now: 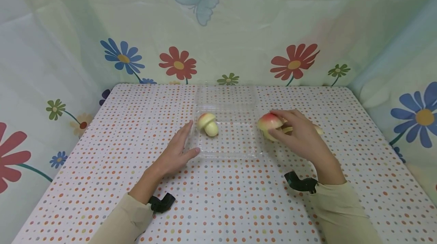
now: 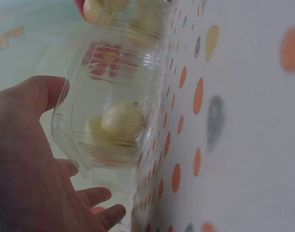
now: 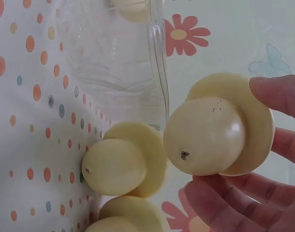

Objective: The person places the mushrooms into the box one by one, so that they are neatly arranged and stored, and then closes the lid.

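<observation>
A clear plastic clamshell box (image 1: 235,155) lies with its lid folded back, away from the person. Inside it at the left rests a toy mushroom (image 1: 208,125) with a pale stem and a yellow-red cap. My left hand (image 1: 175,153) stands along the box's left side, fingers extended; in the left wrist view its thumb is at the rim. Just off the right wall, my right hand (image 1: 302,134) pinches a second mushroom (image 3: 205,135) by its cap, thumb on one side and fingers on the other. In the head view its red-tinged top faces up.
Two more mushrooms stand on the table under the right hand, one nearer (image 3: 113,166) and one at the lower edge (image 3: 130,215) of the right wrist view. A dotted cloth (image 1: 225,202) covers the table. Behind hangs a flowered curtain (image 1: 235,39).
</observation>
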`<act>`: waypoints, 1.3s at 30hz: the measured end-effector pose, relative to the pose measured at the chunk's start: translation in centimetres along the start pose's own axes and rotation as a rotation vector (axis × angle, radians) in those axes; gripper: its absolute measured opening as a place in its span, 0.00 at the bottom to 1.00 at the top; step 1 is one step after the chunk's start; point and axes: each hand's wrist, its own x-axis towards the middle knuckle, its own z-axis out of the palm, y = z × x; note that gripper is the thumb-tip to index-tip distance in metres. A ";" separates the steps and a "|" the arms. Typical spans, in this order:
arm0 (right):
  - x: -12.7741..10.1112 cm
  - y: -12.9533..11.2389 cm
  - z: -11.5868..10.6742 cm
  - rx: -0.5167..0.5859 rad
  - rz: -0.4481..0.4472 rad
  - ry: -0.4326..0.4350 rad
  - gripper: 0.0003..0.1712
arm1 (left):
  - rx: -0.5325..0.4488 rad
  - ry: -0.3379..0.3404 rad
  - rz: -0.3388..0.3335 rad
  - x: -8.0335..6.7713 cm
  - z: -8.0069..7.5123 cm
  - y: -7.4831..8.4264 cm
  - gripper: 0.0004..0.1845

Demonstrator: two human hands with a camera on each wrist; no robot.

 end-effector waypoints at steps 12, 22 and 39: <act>0.9 -0.5 0.9 0.004 0.002 -0.004 0.31 | -0.010 -0.008 0.000 0.0 0.0 0.0 0.48; 1.4 -1.3 1.0 0.003 -0.005 0.007 0.31 | -0.009 -0.007 0.000 0.0 0.0 -0.1 0.48; 3.0 -2.5 2.0 0.024 -0.001 -0.012 0.31 | -0.012 -0.005 0.010 0.0 0.0 -0.1 0.49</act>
